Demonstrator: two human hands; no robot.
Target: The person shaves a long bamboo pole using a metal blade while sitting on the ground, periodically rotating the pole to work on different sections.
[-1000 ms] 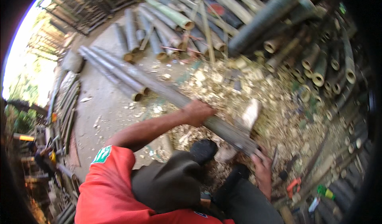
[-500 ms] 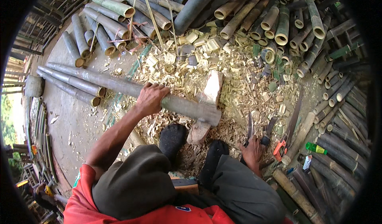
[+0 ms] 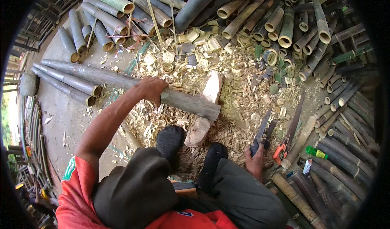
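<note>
My left hand [image 3: 152, 90] is closed over the top of a long grey bamboo pole [image 3: 189, 103], its fingers wrapped down the side. The pole slants from the far left to the middle, its near end lying across a rough wooden block [image 3: 198, 132] between my feet. Low on the right, my right hand [image 3: 254, 160] grips a knife [image 3: 261, 128] by its dark handle, the blade pointing up and away. A second dark blade [image 3: 271, 129] lies just beside it, and an orange-handled saw [image 3: 280, 152] is to the right.
Pale wood chips [image 3: 239, 82] cover the floor around the block. Two more bamboo poles [image 3: 69, 79] lie at the left. Stacked bamboo [image 3: 286, 31] lines the back and right, with a green bottle [image 3: 317, 152] among the lengths at lower right.
My right hand has picked up the knife and now holds it by the handle. My left hand has turned on the pole, its elbow swinging outward. The view has shifted slightly.
</note>
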